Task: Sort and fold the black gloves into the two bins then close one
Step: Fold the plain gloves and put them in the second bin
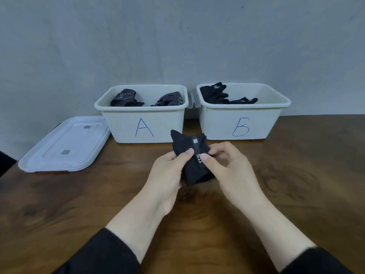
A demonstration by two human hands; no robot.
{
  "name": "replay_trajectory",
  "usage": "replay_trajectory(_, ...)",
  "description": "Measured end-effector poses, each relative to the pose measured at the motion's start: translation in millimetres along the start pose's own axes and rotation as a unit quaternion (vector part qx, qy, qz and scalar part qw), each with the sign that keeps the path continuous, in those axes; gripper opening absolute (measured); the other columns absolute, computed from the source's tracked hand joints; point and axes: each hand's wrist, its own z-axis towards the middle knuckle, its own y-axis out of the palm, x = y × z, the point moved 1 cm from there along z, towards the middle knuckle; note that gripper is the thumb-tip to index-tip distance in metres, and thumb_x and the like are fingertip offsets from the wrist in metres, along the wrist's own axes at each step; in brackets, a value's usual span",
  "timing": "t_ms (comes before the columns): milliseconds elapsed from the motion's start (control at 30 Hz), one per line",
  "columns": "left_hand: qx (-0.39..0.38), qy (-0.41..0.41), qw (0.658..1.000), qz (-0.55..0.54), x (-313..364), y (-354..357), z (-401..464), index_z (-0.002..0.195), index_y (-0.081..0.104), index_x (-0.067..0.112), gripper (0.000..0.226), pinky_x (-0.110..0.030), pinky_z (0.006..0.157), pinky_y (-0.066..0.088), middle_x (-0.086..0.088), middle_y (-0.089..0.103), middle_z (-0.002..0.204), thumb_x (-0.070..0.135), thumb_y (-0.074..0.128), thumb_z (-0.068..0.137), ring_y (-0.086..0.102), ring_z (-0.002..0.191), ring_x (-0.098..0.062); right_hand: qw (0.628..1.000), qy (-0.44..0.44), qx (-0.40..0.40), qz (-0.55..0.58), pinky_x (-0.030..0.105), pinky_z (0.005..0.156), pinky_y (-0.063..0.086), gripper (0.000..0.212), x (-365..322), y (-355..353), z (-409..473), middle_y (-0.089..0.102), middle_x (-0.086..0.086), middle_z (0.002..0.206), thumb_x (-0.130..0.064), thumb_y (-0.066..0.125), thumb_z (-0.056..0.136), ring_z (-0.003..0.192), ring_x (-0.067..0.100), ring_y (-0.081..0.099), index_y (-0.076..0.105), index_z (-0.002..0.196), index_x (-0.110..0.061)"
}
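Head view. At centre, a plain black glove with white lettering, held just above the wooden table, pinched from both sides. At eleven o'clock from it, bin A, open, holding two dotted-knit gloves. At one o'clock, bin B, open, holding plain black gloves with matching lettering. At nine o'clock, flat on the table beside bin A, a white lid.

Step in hand, by the look of it: finishing the fold. Best done by keeping both thumbs pressed on the top layer so the fold stays flat, squaring the edges, then carrying over to bin B, judging by the matching print. Worth keeping the pinch until the glove sits among the others, or the soft fabric may spring open.

Left hand: palm turned inward, thumb on top of the fabric, fingers curled beneath, gripping the glove's left edge. Right hand: thumb pressed by the lettering, fingers bent round the right edge, also gripping. Both forearms angled inward from six o'clock, dark sleeves at the wrists.
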Motion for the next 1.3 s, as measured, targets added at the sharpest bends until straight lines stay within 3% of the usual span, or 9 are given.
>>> replay_trajectory(133, -0.035, 0.021, 0.999, 0.036, 6.8, 16.3, 11.3, 0.117, 0.073, 0.016, 0.024, -0.047, 0.104, 0.051, -0.004, 0.076, 0.114, 0.028, 0.064, 0.099, 0.071, 0.11, -0.022, 0.984, 0.12, -0.053, 0.118, 0.041, 0.1, 0.055, 0.048, -4.1, -25.7, 15.0, 0.073, -0.008, 0.119, -0.029, 0.077, 0.088, 0.109, 0.008, 0.069, 0.057, 0.132, -0.029)
replay_trajectory(333, -0.072, 0.056, 0.992, 0.083, 15.0, 38.2, 31.9, 0.105, 0.079, 0.018, 0.018, -0.055, 0.108, 0.047, -0.004, 0.077, 0.108, 0.028, 0.066, 0.097, 0.07, 0.111, -0.025, 0.976, 0.133, -0.086, 0.15, 0.048, 0.098, 0.055, 0.03, -3.3, -61.4, 37.2, 0.075, 0.005, 0.117, -0.019, 0.074, 0.091, 0.109, 0.024, 0.072, 0.073, 0.121, -0.019)
replay_trajectory(467, -0.075, 0.116, 0.978, 0.158, 28.5, 51.3, 51.3, 0.091, 0.078, 0.014, 0.032, -0.04, 0.089, 0.057, -0.005, 0.077, 0.093, 0.044, 0.065, 0.095, 0.071, 0.092, -0.023, 0.986, 0.111, -0.059, 0.109, 0.035, 0.089, 0.059, 0.023, -18.1, -86.5, 59.4, 0.078, 0.004, 0.106, -0.01, 0.072, 0.091, 0.1, 0.022, 0.075, 0.073, 0.114, -0.014)
replay_trajectory(600, 0.07, 0.33, 0.867, 0.365, 46.4, 39.9, 79.6, 0.089, 0.074, 0.027, 0.029, -0.014, 0.077, 0.046, 0.01, 0.07, 0.087, 0.05, 0.057, 0.094, 0.062, 0.087, -0.005, 0.998, 0.058, -0.002, 0.025, 0.015, 0.066, 0.057, 0.018, -42.7, -126.7, 111.6, 0.079, -0.006, 0.096, -0.013, 0.072, 0.092, 0.085, 0.006, 0.075, 0.072, 0.109, -0.018)
replay_trajectory(733, 0.105, 0.476, 0.697, 0.525, 53.3, 22.2, 116.6, 0.12, 0.07, 0.022, 0.038, -0.044, 0.106, 0.039, 0.006, 0.067, 0.118, 0.044, 0.049, 0.097, 0.055, 0.116, -0.015, 0.995, 0.062, 0.038, -0.067, 0.031, 0.08, 0.062, 0.009, -44.3, -150.6, 190.2, 0.077, 0.007, 0.099, -0.014, 0.075, 0.09, 0.086, 0.016, 0.075, 0.071, 0.096, -0.019)
replay_trajectory(967, 0.122, 0.396, 0.617, 0.67, 51.1, 7.6, 150.7, 0.134, 0.061, 0.023, 0.056, -0.053, 0.114, 0.022, -0.003, 0.061, 0.138, 0.054, 0.042, 0.092, 0.05, 0.136, -0.026, 0.971, 0.163, 0.038, -0.169, 0.04, 0.077, 0.063, 0.031, -5.5, -125.3, 284.5, 0.066, 0.015, 0.086, -0.023, 0.082, 0.084, 0.071, 0.028, 0.067, 0.07, 0.099, 0.002)
replay_trajectory(1067, 0.122, 0.401, 0.617, 0.666, 52.2, 7.4, 151.3, 0.133, 0.063, 0.024, 0.055, -0.051, 0.113, 0.022, -0.002, 0.061, 0.138, 0.054, 0.043, 0.091, 0.052, 0.133, -0.025, 0.891, 0.191, -0.023, -0.411, 0.033, 0.069, 0.054, 0.044, 11.6, -107.8, 299.6, 0.068, 0.014, 0.077, -0.04, 0.081, 0.084, 0.069, 0.03, 0.065, 0.066, 0.086, 0.002)
replay_trajectory(1167, 0.117, 0.4, 0.619, 0.665, 52.8, 6.1, 150.9, 0.131, 0.064, 0.024, 0.054, -0.048, 0.113, 0.021, -0.002, 0.061, 0.138, 0.053, 0.043, 0.091, 0.053, 0.131, -0.024, 0.808, 0.086, -0.026, -0.582, 0.034, 0.076, 0.048, 0.037, 15.5, -99.4, 297.7, 0.061, 0.008, 0.105, -0.04, 0.078, 0.085, 0.095, 0.029, 0.06, 0.061, 0.104, -0.013)
replay_trajectory(1300, 0.115, 0.405, 0.618, 0.664, 52.8, 5.0, 151.7, 0.13, 0.066, 0.024, 0.053, -0.047, 0.114, 0.019, -0.001, 0.062, 0.138, 0.053, 0.045, 0.091, 0.054, 0.131, -0.023, 0.81, -0.024, -0.142, -0.568, 0.036, 0.089, 0.047, 0.024, 11.7, -103.8, 297.9, 0.064, 0.002, 0.123, -0.028, 0.064, 0.097, 0.107, 0.024, 0.058, 0.068, 0.12, -0.02)
